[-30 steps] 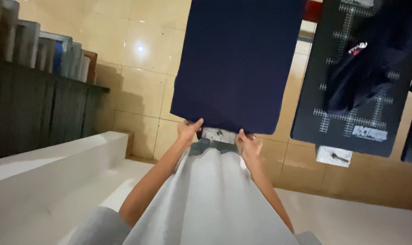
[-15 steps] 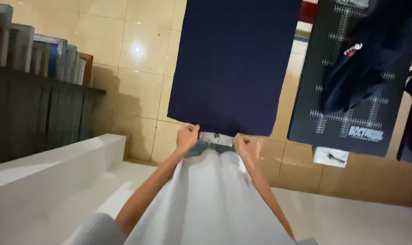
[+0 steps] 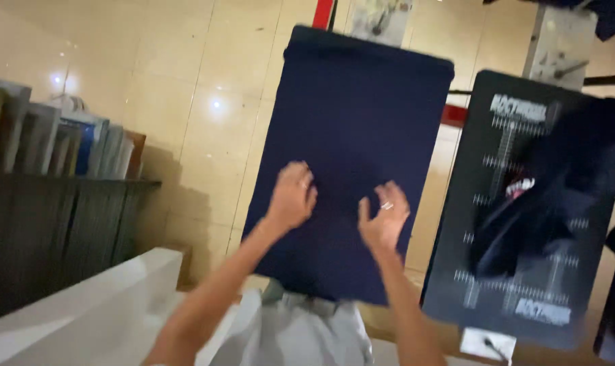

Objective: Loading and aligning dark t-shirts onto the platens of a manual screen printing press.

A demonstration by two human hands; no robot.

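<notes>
Overhead, left hand (image 3: pixel 292 196) and right hand (image 3: pixel 383 222) raised against navy cloth (image 3: pixel 351 122), fingers loosely curled, gripping nothing

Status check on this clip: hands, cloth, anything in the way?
Left hand and right hand both raised against the navy cloth on its upright board, fingers loose, gripping nothing. Grey garment hangs below. Nothing between hands and cloth.

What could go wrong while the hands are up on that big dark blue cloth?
The dark blue cloth lies pulled over a flat board, and both hands, left hand and right hand, are open against it, not gripping. It might wrinkle or slide crooked if they push unevenly. The right hand wears a ring, which could snag the fabric. The next board with dark clothing hangs close, so an elbow might bump it.
</notes>
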